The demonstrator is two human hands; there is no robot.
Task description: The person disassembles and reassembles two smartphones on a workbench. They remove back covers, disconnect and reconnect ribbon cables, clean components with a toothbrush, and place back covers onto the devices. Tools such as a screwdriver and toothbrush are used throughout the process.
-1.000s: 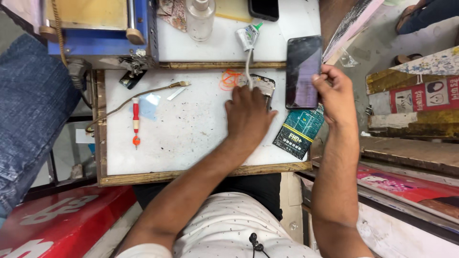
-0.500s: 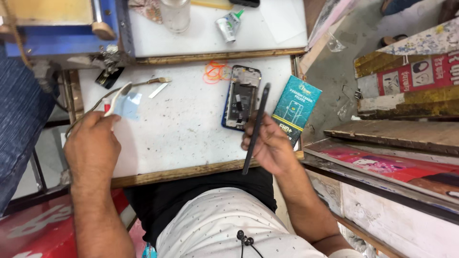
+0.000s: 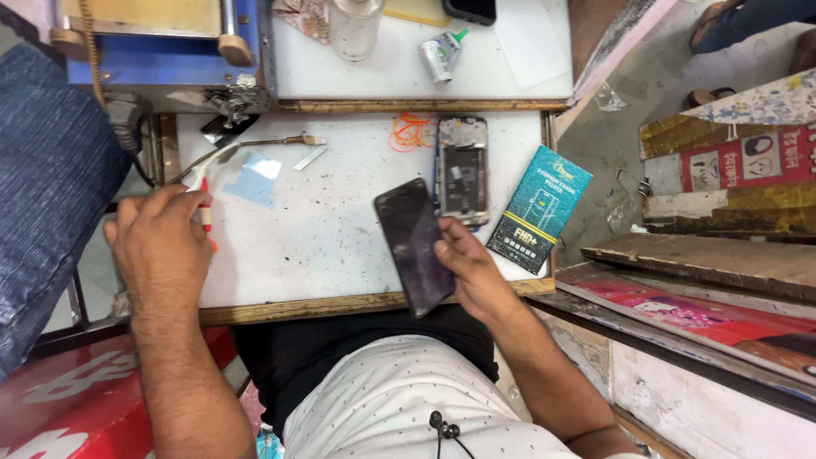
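A dark, flat glass phone screen panel [image 3: 414, 246] is gripped at its right edge by the right hand [image 3: 476, 274], held tilted over the near right part of the scratched white work board [image 3: 323, 229]. A small red-handled screwdriver [image 3: 206, 216] at the board's left edge is touched by the loosely curled left hand [image 3: 161, 251]. Just beyond the panel, an opened phone frame [image 3: 462, 170] is laid flat, with a teal rectangular box [image 3: 539, 208] to its right.

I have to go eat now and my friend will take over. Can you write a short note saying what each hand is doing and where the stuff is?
Left hand: at the table's left edge, fingers on a red screwdriver; whether it grips it is unclear.
Right hand: holds a dark phone screen above the table's front edge.
Opened phone body lies flat on the table, insides showing, beside a teal box.
Orange rubber bands lie next to the phone body; a glue tube is on the back board.
Done: screen is off the body.
Left: nothing shows the screen joined back on.
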